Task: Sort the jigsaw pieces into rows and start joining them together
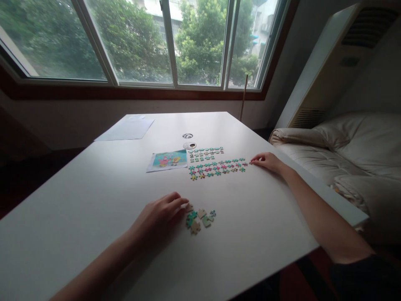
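My right hand (267,161) reaches to the right end of the laid-out rows, its thumb and fingertips pinched on a small puzzle piece (250,163) at the table surface. Several rows of separate, colourful puzzle pieces (216,168) lie to its left. Nearer to me, my left hand (167,210) is beside a small loose pile of pieces (196,226), some green and some showing a plain tan back. Its fingers are bent together, with the tips at a tan piece (189,207) on the pile's edge; the thumb is mostly hidden.
The white table (109,200) bears a cartoon picture sheet (169,160) left of the rows. Two small round items (189,145) lie behind them. A large pale sheet (125,128) is at the far left. A cream sofa (351,142) stands to the right.
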`<state>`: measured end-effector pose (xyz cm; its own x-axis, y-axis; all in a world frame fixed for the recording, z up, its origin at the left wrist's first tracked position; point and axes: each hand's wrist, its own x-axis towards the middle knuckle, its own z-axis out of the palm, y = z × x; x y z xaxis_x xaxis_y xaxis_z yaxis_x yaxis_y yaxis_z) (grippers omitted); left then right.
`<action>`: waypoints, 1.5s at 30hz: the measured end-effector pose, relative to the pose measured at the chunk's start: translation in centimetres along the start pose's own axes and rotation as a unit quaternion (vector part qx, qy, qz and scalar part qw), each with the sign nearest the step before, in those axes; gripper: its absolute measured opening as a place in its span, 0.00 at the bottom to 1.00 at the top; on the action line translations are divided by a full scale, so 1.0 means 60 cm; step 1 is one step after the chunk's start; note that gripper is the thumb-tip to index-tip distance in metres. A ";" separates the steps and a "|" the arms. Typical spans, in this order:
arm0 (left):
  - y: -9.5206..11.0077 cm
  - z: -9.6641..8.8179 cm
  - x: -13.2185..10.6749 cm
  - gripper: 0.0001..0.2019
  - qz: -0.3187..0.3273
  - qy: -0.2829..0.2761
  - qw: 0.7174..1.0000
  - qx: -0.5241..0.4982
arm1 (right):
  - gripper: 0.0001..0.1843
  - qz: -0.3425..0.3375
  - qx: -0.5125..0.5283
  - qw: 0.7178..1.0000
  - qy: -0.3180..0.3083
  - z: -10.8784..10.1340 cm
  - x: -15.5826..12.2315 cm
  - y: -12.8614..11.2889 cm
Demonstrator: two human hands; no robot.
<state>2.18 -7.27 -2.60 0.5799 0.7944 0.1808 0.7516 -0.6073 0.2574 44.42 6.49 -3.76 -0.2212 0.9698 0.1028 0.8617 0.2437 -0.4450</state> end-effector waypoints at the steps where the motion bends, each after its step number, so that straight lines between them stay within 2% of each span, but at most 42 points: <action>1: 0.001 0.000 0.001 0.13 -0.006 0.001 1.000 -0.005 | 0.19 0.000 -0.006 1.000 0.003 0.000 0.000 -0.001; 5: 0.005 0.001 0.003 0.12 -0.011 0.002 1.000 -0.016 | 0.18 -0.005 -0.030 0.999 0.041 -0.003 0.001 -0.018; 9: 0.005 0.004 0.005 0.12 -0.007 0.003 1.000 -0.015 | 0.15 -0.080 -0.025 0.993 0.081 0.002 0.004 -0.061; 11: 0.005 0.007 0.006 0.12 -0.002 0.007 1.000 -0.012 | 0.14 -0.134 -0.009 0.988 0.077 0.012 0.003 -0.094; 15: 0.004 0.011 0.007 0.13 -0.001 0.033 0.999 -0.008 | 0.11 -0.235 0.029 0.971 0.032 0.047 -0.015 -0.176; 20: 0.000 0.012 0.016 0.11 -0.034 0.092 0.995 -0.015 | 0.08 -0.296 0.057 0.953 0.000 0.093 -0.059 -0.273; 25: 0.011 0.012 0.033 0.12 -0.110 0.142 0.972 -0.150 | 0.07 -0.243 0.129 0.961 0.017 0.127 -0.085 -0.324; 28: 0.024 0.015 0.041 0.13 -0.149 0.150 0.943 -0.256 | 0.09 -0.221 0.176 0.959 -0.003 0.138 -0.090 -0.337; 31: 0.033 0.018 0.043 0.13 -0.161 0.147 0.927 -0.305 | 0.10 -0.199 0.216 0.956 -0.014 0.141 -0.091 -0.343; 37: 0.036 0.021 0.041 0.12 -0.150 0.140 0.930 -0.305 | 0.12 -0.145 0.292 0.945 -0.021 0.141 -0.088 -0.344; 42: 0.040 0.022 0.041 0.12 -0.126 0.137 0.940 -0.286 | 0.14 -0.141 0.347 0.926 -0.056 0.144 -0.087 -0.341; 45: 0.041 0.020 0.040 0.11 -0.122 0.133 0.945 -0.271 | 0.12 -0.141 0.335 0.930 -0.057 0.143 -0.089 -0.340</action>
<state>5.80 -6.88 -2.67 0.2557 0.9294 0.2663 0.5400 -0.3658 0.7580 24.10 -3.75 -2.83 -0.4748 0.8516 0.2220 0.2919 0.3904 -0.8731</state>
